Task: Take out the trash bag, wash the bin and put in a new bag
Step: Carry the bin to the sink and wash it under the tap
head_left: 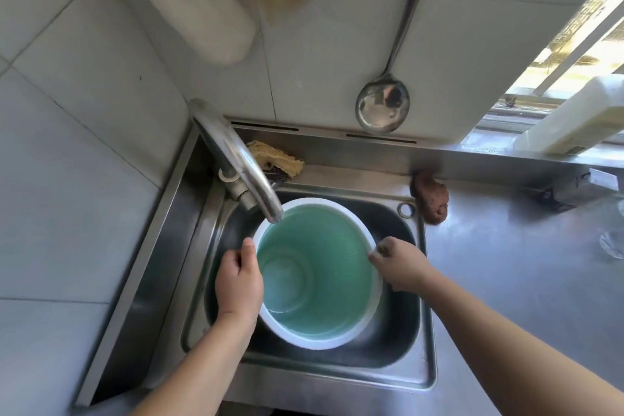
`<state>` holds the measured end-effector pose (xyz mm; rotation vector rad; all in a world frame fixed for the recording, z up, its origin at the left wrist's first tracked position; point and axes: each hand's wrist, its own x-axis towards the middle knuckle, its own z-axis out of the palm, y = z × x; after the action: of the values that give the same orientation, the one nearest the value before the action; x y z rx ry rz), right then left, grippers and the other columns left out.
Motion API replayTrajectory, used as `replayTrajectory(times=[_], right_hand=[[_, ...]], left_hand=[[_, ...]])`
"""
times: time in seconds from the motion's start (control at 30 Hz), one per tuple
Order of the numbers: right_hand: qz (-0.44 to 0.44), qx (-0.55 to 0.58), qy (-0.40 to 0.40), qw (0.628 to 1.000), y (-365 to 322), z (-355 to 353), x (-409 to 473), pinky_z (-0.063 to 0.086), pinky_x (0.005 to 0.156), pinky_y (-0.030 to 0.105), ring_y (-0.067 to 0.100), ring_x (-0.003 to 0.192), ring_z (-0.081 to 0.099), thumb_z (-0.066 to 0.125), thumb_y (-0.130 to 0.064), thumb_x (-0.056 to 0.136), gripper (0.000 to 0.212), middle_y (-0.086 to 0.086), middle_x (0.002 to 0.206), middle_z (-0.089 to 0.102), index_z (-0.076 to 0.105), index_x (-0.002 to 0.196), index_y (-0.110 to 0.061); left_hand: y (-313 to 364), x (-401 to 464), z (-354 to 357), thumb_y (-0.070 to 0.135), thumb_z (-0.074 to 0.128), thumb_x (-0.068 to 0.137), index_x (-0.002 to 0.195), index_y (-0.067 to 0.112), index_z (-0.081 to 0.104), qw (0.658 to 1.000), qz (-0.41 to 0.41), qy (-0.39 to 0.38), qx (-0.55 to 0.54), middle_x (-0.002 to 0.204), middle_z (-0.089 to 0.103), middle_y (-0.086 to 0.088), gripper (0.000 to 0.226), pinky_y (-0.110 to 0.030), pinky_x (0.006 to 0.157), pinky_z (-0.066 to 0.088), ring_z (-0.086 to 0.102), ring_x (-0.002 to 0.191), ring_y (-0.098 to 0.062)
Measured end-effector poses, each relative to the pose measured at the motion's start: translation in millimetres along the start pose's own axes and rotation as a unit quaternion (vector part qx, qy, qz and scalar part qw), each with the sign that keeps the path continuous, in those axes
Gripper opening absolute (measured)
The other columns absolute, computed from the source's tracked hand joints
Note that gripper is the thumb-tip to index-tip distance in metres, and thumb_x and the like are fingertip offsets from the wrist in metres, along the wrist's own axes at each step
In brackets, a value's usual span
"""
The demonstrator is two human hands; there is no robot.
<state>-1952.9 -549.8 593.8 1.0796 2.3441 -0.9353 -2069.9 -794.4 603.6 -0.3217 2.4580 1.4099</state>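
My two forearms reach in from the bottom edge, and between them sits the bin [317,273], green inside with a white rim, standing in the steel sink [398,378] with its mouth tipped toward me. My left hand [238,280] is on the bin's left side, fingers curled round the rim with the thumb up along the edge. My right hand [400,263] holds the opposite side, fingers curled over the rim at the right; something dark seems to be caught under its fingers, but I cannot tell what. The bin has no bag in it.

Just beyond the bin, the tap [236,159] arches over from the left, its spout ending right above the far-left rim. Behind the tap lies a yellowish loofah scrubber [275,157] on the sink's back ledge. To the right, on the steel table [506,280], a brown lump of a sponge [432,197] sits near the sink's corner. Farther back, a metal ladle [383,105] hangs on the tiled wall, and a white bottle [580,118] rests on the windowsill at the right.
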Motion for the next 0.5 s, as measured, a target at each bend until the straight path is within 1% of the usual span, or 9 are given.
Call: replayTrajectory(times=[0.07, 0.13, 0.17, 0.2, 0.27, 0.33, 0.4, 0.5], right_hand=[[0.001, -0.016, 0.082, 0.997, 10.8, -9.9, 10.4, 0.044, 0.061, 0.032, 0.025, 0.072, 0.056, 0.05, -0.046, 0.089, 0.031, 0.002, 0.081, 0.062, 0.051, 0.086, -0.016], [-0.004, -0.012, 0.191, 0.982, 23.6, -25.2, 22.6, 0.039, 0.062, 0.033, 0.031, 0.078, 0.053, 0.049, -0.041, 0.089, 0.026, 0.007, 0.087, 0.057, 0.048, 0.082, -0.015], [0.001, -0.009, 0.234, 0.972, 29.6, -33.8, 29.3, 0.04, 0.064, 0.034, 0.035, 0.083, 0.053, 0.049, -0.038, 0.088, 0.025, 0.011, 0.093, 0.056, 0.05, 0.085, -0.014], [0.012, -0.014, 0.263, 0.965, 35.1, -42.0, 36.6, 0.042, 0.069, 0.037, 0.038, 0.091, 0.053, 0.051, -0.037, 0.088, 0.027, 0.014, 0.101, 0.054, 0.054, 0.092, -0.011], [0.036, -0.025, 0.287, 0.957, 44.6, -54.7, 52.8, 0.046, 0.082, 0.044, 0.041, 0.107, 0.049, 0.058, -0.037, 0.087, 0.039, 0.017, 0.117, 0.049, 0.054, 0.111, -0.007], [0.036, -0.032, 0.288, 0.956, 50.7, -61.4, 69.0, 0.046, 0.089, 0.048, 0.041, 0.115, 0.043, 0.062, -0.036, 0.085, 0.048, 0.017, 0.128, 0.043, 0.049, 0.121, -0.007], [0.023, -0.052, 0.28, 0.958, 56.5, -63.1, 87.2, 0.045, 0.093, 0.049, 0.042, 0.119, 0.04, 0.065, -0.036, 0.084, 0.056, 0.018, 0.134, 0.04, 0.045, 0.126, -0.007], [0.006, -0.098, 0.258, 0.961, 64.2, -60.2, 114.4, 0.039, 0.099, 0.049, 0.046, 0.118, 0.039, 0.064, -0.042, 0.085, 0.067, 0.024, 0.135, 0.04, 0.039, 0.135, -0.005]], left_hand=[[-0.5, 1.7, 2.3, 0.054, 0.042, 0.098, 0.082, 0.018, 0.058, 1.0, -0.001, 0.003, 0.018, 0.079, 0.065, -0.004, 0.042, -0.042, 0.071, 0.051, 0.062, 0.076, -0.027], [0.8, 4.5, 3.4, 0.053, 0.042, 0.098, 0.086, 0.014, 0.059, 1.0, -0.005, 0.009, 0.024, 0.082, 0.066, -0.006, 0.045, -0.046, 0.076, 0.054, 0.063, 0.079, -0.031], [1.9, 6.2, 3.6, 0.053, 0.042, 0.098, 0.089, 0.013, 0.06, 1.0, -0.005, 0.011, 0.027, 0.083, 0.066, -0.007, 0.046, -0.048, 0.078, 0.054, 0.063, 0.081, -0.033], [3.2, 7.5, 3.9, 0.053, 0.041, 0.099, 0.09, 0.012, 0.061, 0.999, -0.004, 0.012, 0.033, 0.084, 0.067, -0.008, 0.046, -0.049, 0.079, 0.054, 0.063, 0.081, -0.034], [6.6, 8.2, 4.2, 0.051, 0.041, 0.099, 0.087, 0.014, 0.06, 0.999, 0.003, 0.015, 0.049, 0.082, 0.066, -0.005, 0.043, -0.048, 0.08, 0.054, 0.063, 0.079, -0.032], [9.4, 7.0, 5.4, 0.049, 0.041, 0.1, 0.084, 0.016, 0.058, 0.997, 0.011, 0.023, 0.066, 0.079, 0.065, -0.002, 0.041, -0.047, 0.078, 0.054, 0.062, 0.077, -0.03], [11.4, 6.6, 7.8, 0.048, 0.041, 0.101, 0.084, 0.015, 0.058, 0.996, 0.017, 0.032, 0.08, 0.079, 0.065, -0.003, 0.04, -0.047, 0.077, 0.054, 0.062, 0.078, -0.031], [14.3, 7.6, 10.9, 0.047, 0.042, 0.1, 0.08, 0.02, 0.057, 0.995, 0.016, 0.044, 0.084, 0.076, 0.065, 0.0, 0.037, -0.045, 0.074, 0.054, 0.062, 0.073, -0.023]])
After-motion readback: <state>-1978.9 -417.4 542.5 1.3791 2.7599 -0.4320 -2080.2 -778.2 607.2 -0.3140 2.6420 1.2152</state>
